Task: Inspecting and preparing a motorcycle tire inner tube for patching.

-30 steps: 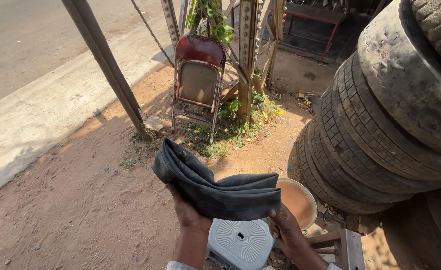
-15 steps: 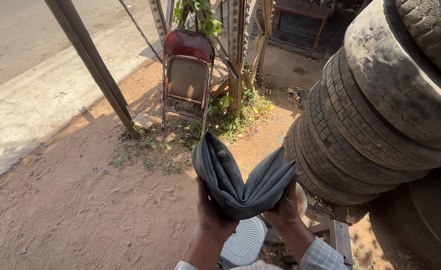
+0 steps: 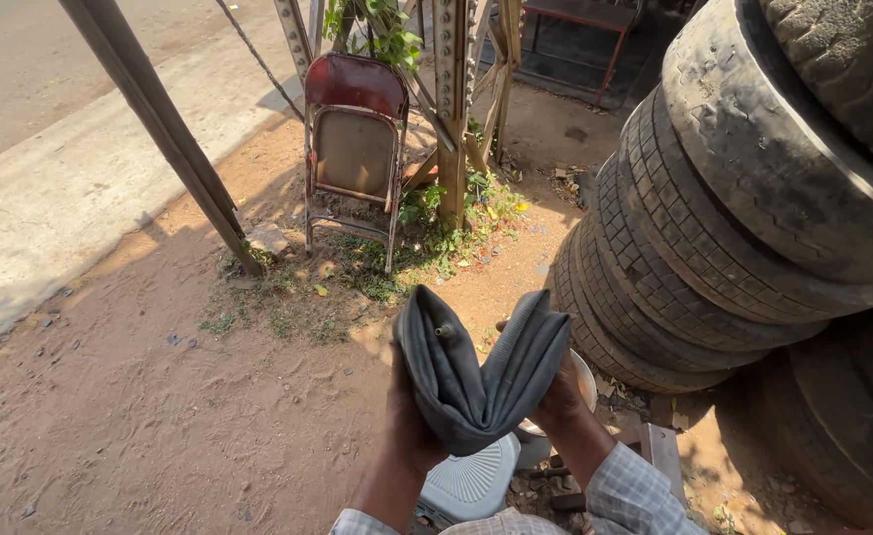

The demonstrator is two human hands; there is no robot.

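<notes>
**Trainee:** Tube work, then — how did my grip look?

**Coach:** You held the folded inner tube (image 3: 481, 381) up in front of you, low centre of your view. Your left hand (image 3: 407, 421) was clenched around its near fold at 7 o'clock, and your right hand (image 3: 560, 396) gripped the other fold at 4 o'clock. Both sets of fingers were grasping rubber, none loose.

**Trainee:** And the valve?

**Coach:** The valve stem (image 3: 444, 331) faced you on the left fold, at 10 o'clock on the tube. I judged that good: you kept it in sight and out of the crease, where pinching could have harmed it.

**Trainee:** What lay around me?

**Coach:** You had the white stool (image 3: 471, 481) right beneath the tube, the bowl (image 3: 585, 381) just behind your right hand, the stacked tyres (image 3: 733, 228) at 2 o'clock and the folding chair (image 3: 354, 149) at 11 o'clock. You kept the rubber off the dirt, which I thought wise.
</notes>
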